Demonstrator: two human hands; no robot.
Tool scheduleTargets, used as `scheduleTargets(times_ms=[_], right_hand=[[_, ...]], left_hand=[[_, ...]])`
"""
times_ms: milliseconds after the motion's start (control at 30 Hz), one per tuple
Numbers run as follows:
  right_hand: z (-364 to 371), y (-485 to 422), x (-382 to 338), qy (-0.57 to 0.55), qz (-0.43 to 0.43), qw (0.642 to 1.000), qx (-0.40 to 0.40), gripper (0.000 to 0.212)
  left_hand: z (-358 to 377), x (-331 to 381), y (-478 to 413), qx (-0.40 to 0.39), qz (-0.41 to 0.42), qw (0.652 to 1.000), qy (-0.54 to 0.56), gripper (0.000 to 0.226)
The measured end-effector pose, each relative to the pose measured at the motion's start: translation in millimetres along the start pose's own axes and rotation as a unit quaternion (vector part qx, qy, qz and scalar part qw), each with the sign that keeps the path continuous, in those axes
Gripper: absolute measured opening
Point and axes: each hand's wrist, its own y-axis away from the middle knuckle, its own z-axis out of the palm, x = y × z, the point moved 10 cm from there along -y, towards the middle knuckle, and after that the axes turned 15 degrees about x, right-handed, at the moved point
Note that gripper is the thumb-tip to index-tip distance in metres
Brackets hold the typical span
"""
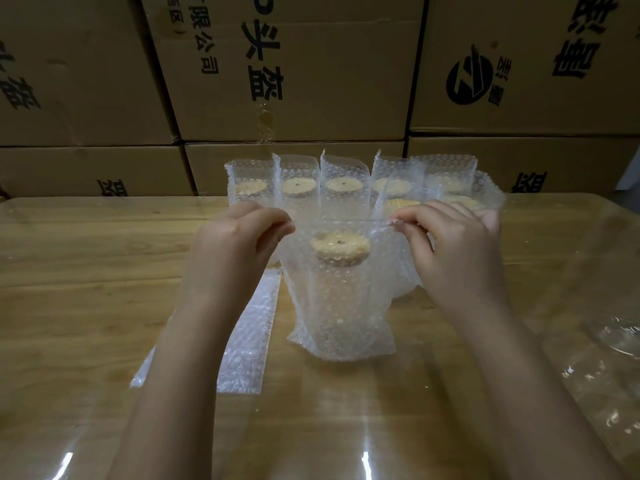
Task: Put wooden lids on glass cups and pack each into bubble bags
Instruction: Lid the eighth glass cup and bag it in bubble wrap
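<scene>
A clear bubble bag stands upright in the middle of the table, with a glass cup inside it topped by a round wooden lid. My left hand pinches the bag's top edge at its left corner. My right hand pinches the same edge at its right corner. Behind them stands a row of several packed bubble bags, each showing a wooden lid through the plastic.
A flat stack of empty bubble bags lies on the wooden table under my left forearm. Clear glass cups lie at the right edge. Stacked cardboard boxes wall off the back.
</scene>
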Motion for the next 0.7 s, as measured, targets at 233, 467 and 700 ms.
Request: scheduleTargets(times_ms=[233, 467, 700], right_hand=[[22, 7, 15, -0.075, 0.048, 0.99, -0.109, 0.009], [34, 18, 21, -0.166, 0.097, 0.955, -0.225, 0.013], [33, 18, 24, -0.193, 0.118, 0.95, -0.214, 0.012]], left_hand=[[17, -20, 11, -0.125, -0.094, 0.982, 0.102, 0.015], [34, -24, 26, -0.233, -0.133, 0.957, 0.109, 0.029], [31, -30, 22, -0.185, -0.154, 0.965, 0.105, 0.011]])
